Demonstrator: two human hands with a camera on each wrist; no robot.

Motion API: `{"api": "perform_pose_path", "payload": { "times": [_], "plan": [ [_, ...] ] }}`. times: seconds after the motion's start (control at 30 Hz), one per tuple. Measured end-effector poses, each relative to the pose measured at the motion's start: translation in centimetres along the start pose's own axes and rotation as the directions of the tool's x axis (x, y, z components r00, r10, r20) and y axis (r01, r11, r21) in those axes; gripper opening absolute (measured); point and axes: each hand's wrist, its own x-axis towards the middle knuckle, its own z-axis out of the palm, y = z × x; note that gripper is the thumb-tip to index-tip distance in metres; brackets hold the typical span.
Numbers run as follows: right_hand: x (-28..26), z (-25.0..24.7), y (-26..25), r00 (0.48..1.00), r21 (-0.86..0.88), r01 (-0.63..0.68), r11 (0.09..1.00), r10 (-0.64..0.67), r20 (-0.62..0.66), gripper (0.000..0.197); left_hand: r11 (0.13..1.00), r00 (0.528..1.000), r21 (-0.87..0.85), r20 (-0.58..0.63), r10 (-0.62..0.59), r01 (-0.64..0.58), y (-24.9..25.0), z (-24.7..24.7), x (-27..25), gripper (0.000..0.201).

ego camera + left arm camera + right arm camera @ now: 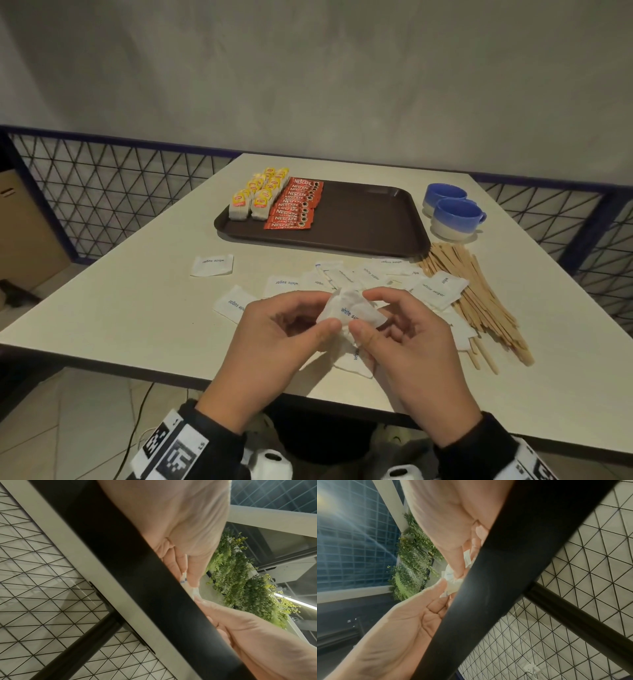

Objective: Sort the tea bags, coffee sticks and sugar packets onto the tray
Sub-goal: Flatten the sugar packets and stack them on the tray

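Packet: white, crumpled, blue "white sugar" print.
Left hand: pinches packet's left edge.
Right hand: pinches its right side.

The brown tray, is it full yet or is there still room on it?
Still room. The tray holds tea bags and coffee sticks along its left side only; the right part is bare. No sugar packets are on it.

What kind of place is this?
Probably a café or office pantry: a brown serving tray with tea bags and Nescafe sticks, blue cups, and wooden stirrers on a white table.
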Motion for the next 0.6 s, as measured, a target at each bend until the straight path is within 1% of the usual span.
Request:
{"api": "perform_pose_path", "payload": {
  "times": [0.1, 0.13, 0.2, 0.27, 0.3, 0.37, 0.43, 0.47, 0.53, 0.6],
  "plan": [
    [0.1, -0.2, -0.2, 0.994, -0.079, 0.06, 0.995, -0.067, -0.089, 0.036, 1.0, 1.0, 0.005, -0.009, 0.001, -0.001, 0.3, 0.0, -0.1, 0.025],
    [0.1, -0.3, -0.3, 0.993, -0.115, 0.061, 0.991, -0.072, -0.09, 0.038, 1.0, 1.0, 0.002, -0.014, -0.002, 0.002, 0.3, 0.0, -0.1, 0.025],
    [0.3, -0.4, -0.3, 0.999, -0.154, 0.049, 0.987, -0.052, -0.016, 0.035, 1.0, 1.0, 0.018, -0.015, -0.004, 0.004, 0.1, 0.0, -0.1, 0.026],
    [0.2, -0.2, -0.2, 0.996, -0.139, 0.06, 0.988, -0.051, 0.068, 0.02, 0.998, 1.0, 0.059, 0.005, 0.006, -0.006, 0.0, 0.0, -0.1, 0.027],
    [0.2, -0.1, -0.2, 0.995, -0.106, 0.063, 0.992, -0.053, 0.089, 0.013, 0.997, 1.0, 0.081, 0.011, 0.007, -0.008, 0.2, 0.1, -0.2, 0.027],
    [0.2, -0.1, -0.3, 0.995, -0.053, 0.034, 0.998, -0.029, 0.093, 0.011, 0.992, 1.0, 0.129, 0.02, 0.0, -0.002, 0.4, 0.2, -0.4, 0.029],
    [0.1, -0.2, -0.6, 0.996, -0.044, 0.005, 0.999, -0.001, 0.093, 0.01, 0.988, 1.0, 0.156, 0.02, 0.001, -0.004, 0.6, 0.3, -0.4, 0.029],
    [0.1, -0.2, -0.9, 0.994, -0.048, -0.004, 0.999, 0.009, 0.113, 0.01, 0.989, 1.0, 0.144, 0.021, 0.008, -0.011, 0.5, 0.3, -0.4, 0.028],
    [0.0, -0.1, -1.6, 0.981, -0.107, 0.017, 0.994, 0.004, 0.196, 0.011, 0.994, 0.999, 0.105, 0.014, 0.028, -0.03, 0.5, 0.0, -0.5, 0.027],
    [0.5, -0.3, -2.7, 0.958, -0.217, 0.087, 0.972, -0.022, 0.285, 0.013, 0.994, 0.998, 0.095, 0.019, 0.055, -0.057, 0.7, -0.4, -0.6, 0.027]
  ]
}}
